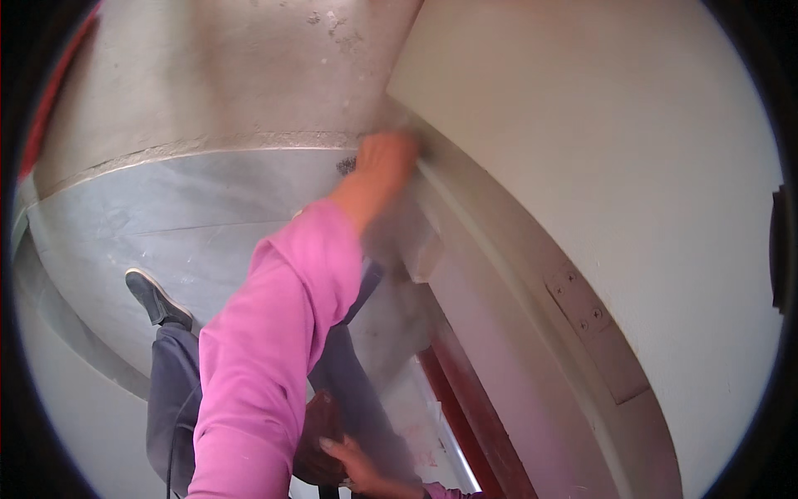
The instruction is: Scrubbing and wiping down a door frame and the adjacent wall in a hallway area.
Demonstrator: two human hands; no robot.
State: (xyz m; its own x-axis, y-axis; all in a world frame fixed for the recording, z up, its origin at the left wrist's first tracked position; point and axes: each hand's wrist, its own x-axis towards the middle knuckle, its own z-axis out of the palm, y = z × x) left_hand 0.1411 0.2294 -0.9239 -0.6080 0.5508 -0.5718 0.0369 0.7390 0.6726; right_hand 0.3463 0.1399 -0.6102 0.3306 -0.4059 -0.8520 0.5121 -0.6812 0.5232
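My left hand (386, 159), blurred, reaches out in a pink sleeve to the lower corner of a pale door frame (499, 262), near the grey floor. Its fingers look curled; whether they hold something cannot be told. A dark speckled patch or pad (346, 165) shows just beside it. Low in the view, my right hand (358, 465) grips a dark red-brown object (318, 446), partly hidden behind the left sleeve, with the thumb on top of it.
A pale door panel (623, 156) fills the right side, beside a metal hinge plate (580, 305) with several screws. A rough ledge (206, 140) edges the grey floor (187, 193). My dark shoe (156, 296) stands at left. Red trim (461, 399) runs along the lower right.
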